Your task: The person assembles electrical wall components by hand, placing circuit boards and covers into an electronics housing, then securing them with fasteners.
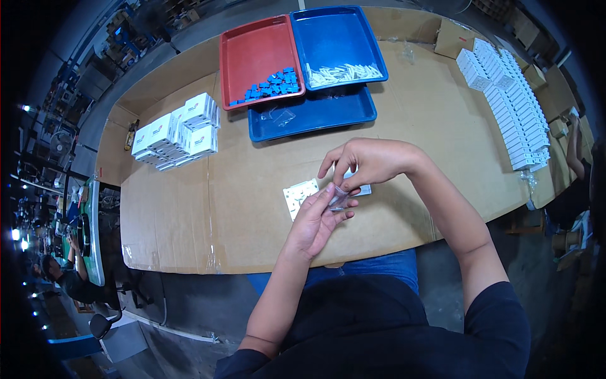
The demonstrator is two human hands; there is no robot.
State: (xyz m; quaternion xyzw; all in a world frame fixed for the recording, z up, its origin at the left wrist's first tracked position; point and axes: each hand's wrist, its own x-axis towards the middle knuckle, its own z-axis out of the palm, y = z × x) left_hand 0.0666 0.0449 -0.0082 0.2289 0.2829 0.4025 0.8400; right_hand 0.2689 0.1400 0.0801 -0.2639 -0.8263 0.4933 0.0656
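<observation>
My left hand [312,222] is closed on a small clear plastic bag [339,199], pinched between thumb and fingers above the front middle of the table. From the right, my right hand [374,160] reaches over with bent wrist, its fingers pinched at the bag's upper end. Whether a small part sits inside the bag or in these fingertips is too small to tell. Under the hands lies a flat white plate [297,197] with cut-outs, partly covered by my left hand. Another white piece [365,189] shows behind my right fingers, mostly hidden.
Beyond the hands stand a red tray [255,47] of blue pieces, a blue tray [334,38] of white sticks, and a lower blue tray [315,121] with clear bags. White boxes [201,140] are stacked left; rows of white units [514,120] line the right. Other people work at both sides.
</observation>
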